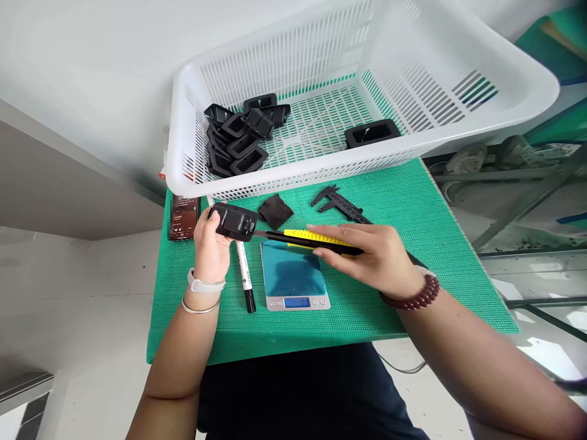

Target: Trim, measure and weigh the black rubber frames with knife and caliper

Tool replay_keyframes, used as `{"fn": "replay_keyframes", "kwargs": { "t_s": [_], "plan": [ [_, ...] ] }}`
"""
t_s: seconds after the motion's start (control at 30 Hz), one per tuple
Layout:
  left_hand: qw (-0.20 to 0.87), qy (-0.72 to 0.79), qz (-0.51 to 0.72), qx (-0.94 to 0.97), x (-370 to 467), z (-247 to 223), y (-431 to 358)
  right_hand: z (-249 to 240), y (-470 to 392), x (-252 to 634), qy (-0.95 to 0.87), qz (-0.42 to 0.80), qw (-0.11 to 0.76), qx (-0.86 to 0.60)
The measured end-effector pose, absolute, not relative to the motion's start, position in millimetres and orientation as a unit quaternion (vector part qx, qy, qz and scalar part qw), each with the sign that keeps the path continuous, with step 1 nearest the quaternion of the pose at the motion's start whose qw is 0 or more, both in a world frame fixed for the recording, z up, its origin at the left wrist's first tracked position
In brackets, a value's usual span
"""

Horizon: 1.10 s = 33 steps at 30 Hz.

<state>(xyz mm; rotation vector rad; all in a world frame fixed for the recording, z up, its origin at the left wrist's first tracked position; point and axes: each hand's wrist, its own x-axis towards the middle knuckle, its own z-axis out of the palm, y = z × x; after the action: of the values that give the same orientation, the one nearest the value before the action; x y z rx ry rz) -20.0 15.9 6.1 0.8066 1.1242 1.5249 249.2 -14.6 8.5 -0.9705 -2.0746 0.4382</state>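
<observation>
My left hand [212, 244] grips a black plastic housing [233, 221], the thumb lying over its near end. In my right hand [373, 256] is a yellow and black utility knife [316, 239], held level and pointing left. Its blade tip meets or nearly meets the right end of the housing; I cannot tell whether they touch. Below the knife lies a small digital scale [293, 275] with a blue-filmed plate. A white marker [244, 275] with a black cap rests between my left hand and the scale.
A large white basket [284, 177] at the back holds several black housings [243, 137], with more at its right [372, 132]. A dark cloth piece [275, 211], black calipers [342, 203] and a phone [184, 220] lie on the green mat [206, 345].
</observation>
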Motion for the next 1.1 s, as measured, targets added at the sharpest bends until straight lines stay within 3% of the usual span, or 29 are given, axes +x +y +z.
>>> {"fn": "replay_keyframes", "kwargs": {
  "t_s": [0.47,1.1],
  "plan": [
    [0.466,0.470,0.649,0.374,-22.5,6.0,16.6,8.8,-13.7,250.0,-0.831,0.194,0.385,-0.350],
    [0.498,0.470,0.643,0.342,-20.4,4.8,17.4,10.6,-15.5,245.7,-0.792,0.132,0.423,-0.420]
  ]
}}
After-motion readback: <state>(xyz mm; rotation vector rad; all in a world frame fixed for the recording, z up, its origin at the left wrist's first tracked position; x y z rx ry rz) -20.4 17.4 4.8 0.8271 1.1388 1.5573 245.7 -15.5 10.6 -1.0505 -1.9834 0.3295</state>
